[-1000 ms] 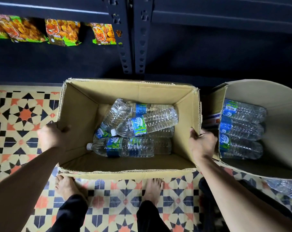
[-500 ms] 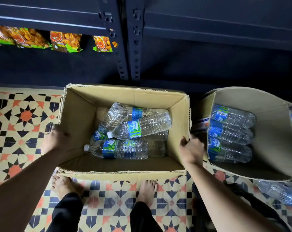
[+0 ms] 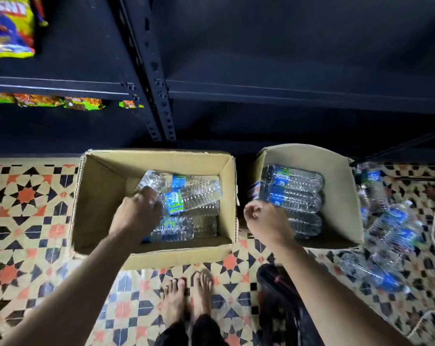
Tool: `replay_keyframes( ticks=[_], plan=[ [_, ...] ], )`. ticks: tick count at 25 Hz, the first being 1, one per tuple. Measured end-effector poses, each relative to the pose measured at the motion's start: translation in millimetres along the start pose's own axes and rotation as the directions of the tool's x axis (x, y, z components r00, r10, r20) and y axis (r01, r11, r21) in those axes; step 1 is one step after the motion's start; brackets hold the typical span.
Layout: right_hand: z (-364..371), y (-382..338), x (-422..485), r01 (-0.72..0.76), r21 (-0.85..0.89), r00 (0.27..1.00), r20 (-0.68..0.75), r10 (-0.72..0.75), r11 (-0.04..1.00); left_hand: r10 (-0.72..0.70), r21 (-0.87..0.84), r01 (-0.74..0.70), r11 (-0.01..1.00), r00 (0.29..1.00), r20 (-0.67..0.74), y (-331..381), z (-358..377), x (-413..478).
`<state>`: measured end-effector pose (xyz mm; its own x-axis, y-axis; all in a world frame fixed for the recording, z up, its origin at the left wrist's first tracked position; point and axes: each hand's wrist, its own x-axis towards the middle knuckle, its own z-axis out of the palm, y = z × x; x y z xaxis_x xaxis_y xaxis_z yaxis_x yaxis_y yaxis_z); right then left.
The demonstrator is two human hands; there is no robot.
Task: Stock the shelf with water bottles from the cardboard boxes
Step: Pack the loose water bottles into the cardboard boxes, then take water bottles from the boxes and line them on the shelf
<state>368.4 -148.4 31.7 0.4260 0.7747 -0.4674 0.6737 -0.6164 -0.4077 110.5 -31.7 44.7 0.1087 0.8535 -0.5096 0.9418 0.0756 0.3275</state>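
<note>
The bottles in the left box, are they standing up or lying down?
Lying down. The bottles in the left cardboard box rest on their sides, piled across one another, labels facing up.

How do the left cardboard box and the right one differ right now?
The left box has straight walls; the right box has a bowed back wall. The bottles in the left box lie crossed in a heap; the bottles in the right box lie side by side. The left hand reaches into the left box; the right hand is at the right box's near corner. Both are open-topped cardboard.
</note>
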Motion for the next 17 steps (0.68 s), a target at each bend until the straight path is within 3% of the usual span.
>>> replay_keyframes(
  ticks=[6,17],
  plan=[
    [-63.6,35.5,-31.8,0.079,0.089,0.97,0.224,-0.097,0.993,0.218,-0.177,-0.194,0.965,0.967,0.13,86.4,33.0,-46.2],
    [-156.4,154.3,-22.0,0.086,0.056,0.962,0.254,-0.097,0.995,0.25,-0.213,-0.222,0.952,0.962,0.114,214.4,87.8,-81.5]
  ],
)
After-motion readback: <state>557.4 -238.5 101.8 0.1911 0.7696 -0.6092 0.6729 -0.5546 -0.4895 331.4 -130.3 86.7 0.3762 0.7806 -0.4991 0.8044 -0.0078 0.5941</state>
